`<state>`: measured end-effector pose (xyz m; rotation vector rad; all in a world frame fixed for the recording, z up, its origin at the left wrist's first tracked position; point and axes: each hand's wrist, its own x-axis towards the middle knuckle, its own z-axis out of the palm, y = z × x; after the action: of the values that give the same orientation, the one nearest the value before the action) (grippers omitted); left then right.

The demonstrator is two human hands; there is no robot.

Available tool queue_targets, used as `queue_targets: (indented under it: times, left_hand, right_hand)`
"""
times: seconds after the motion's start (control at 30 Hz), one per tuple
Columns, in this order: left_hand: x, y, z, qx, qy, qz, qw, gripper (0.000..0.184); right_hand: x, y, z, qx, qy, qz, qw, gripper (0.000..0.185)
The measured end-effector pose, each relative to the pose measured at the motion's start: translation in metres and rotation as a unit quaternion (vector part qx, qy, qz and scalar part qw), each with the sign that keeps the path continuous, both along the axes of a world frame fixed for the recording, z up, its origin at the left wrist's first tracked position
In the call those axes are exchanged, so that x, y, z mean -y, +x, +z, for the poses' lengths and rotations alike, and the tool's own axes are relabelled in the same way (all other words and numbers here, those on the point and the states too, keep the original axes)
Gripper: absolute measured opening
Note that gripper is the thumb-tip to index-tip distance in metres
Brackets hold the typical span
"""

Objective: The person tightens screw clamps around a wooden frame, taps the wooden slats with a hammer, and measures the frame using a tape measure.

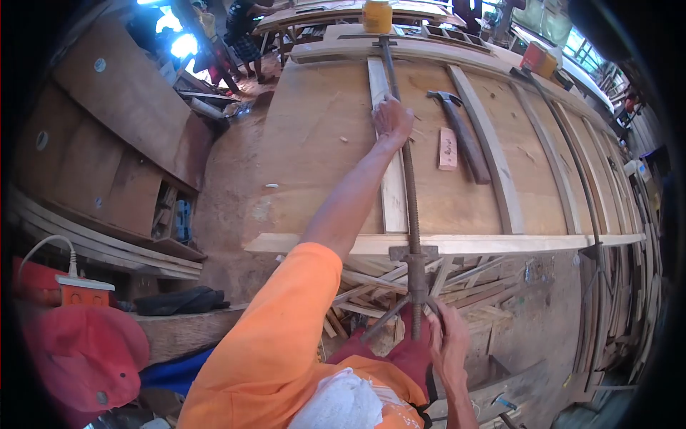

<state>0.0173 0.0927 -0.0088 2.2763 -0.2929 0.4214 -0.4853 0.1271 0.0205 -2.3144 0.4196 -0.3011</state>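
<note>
A long bar clamp [409, 182] lies across a wooden frame with a plywood panel [307, 136]. My left hand [393, 120] is closed on the clamp's bar, above a pale slat [393, 196] that runs beside it. Its fingertips are partly hidden. At the near end, the clamp's jaw [414, 254] sits against the frame's front rail [336, 244]. Lower down, my right hand [449, 336] curls its fingers round the clamp's handle [431, 307]. A claw hammer [466, 139] rests on the panel, with a small pink marked piece [447, 149] next to it.
Another bar clamp [572, 150] spans the frame at the right. A yellow container [377, 17] stands at the far edge. Scrap wood [486, 289] lies beneath the frame. At the left are plywood sheets [121, 93], a red cap [89, 354] and an orange socket box [84, 292]. People [246, 36] stand far back.
</note>
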Motion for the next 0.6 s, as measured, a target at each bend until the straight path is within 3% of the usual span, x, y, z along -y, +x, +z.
queue_targets:
  times: [0.07,0.13,0.17,0.2,0.27,0.3,0.37,0.4,0.5,0.53,0.6]
  left_hand:
    - [0.001,0.004,-0.009,-0.009,-0.020,-0.013,1.000,0.044]
    - [0.004,0.007,-0.010,-0.010,-0.042,-0.022,0.999,0.042]
    - [0.002,0.004,-0.010,-0.007,-0.053,-0.021,0.998,0.040]
    - [0.000,0.004,-0.010,-0.002,-0.064,-0.020,0.998,0.037]
    - [0.002,0.008,-0.014,0.010,-0.061,-0.012,0.998,0.036]
    - [0.002,0.010,-0.017,0.019,-0.056,-0.008,0.998,0.034]
    - [0.000,0.007,-0.018,0.022,-0.048,-0.012,0.999,0.034]
    - [0.001,0.007,-0.016,0.029,-0.045,-0.013,0.998,0.034]
    - [0.000,0.004,-0.012,0.014,-0.053,-0.019,0.998,0.035]
    - [0.000,0.008,-0.012,0.014,-0.056,-0.019,0.998,0.035]
    - [-0.001,0.012,-0.018,0.010,-0.019,-0.035,0.999,0.037]
  right_hand:
    - [-0.003,-0.004,-0.021,0.024,0.022,-0.018,0.999,0.025]
    - [-0.012,0.000,-0.038,-0.018,0.176,-0.050,0.983,0.022]
    - [-0.025,0.003,-0.075,0.076,0.276,-0.056,0.956,0.030]
    - [-0.038,0.002,-0.086,0.076,0.277,-0.055,0.956,0.030]
    - [-0.061,0.006,-0.094,0.048,0.546,-0.063,0.834,0.039]
    - [-0.068,0.007,-0.095,0.047,0.547,-0.063,0.834,0.039]
    - [-0.084,0.012,-0.090,0.100,0.665,-0.050,0.738,0.046]
    - [-0.092,0.015,-0.087,0.104,0.664,-0.052,0.738,0.046]
    - [-0.116,0.027,-0.026,0.080,0.815,-0.100,0.566,0.042]
    - [-0.111,0.026,0.011,0.080,0.813,-0.100,0.568,0.042]
    - [-0.092,0.017,0.065,0.094,0.904,-0.103,0.404,0.045]
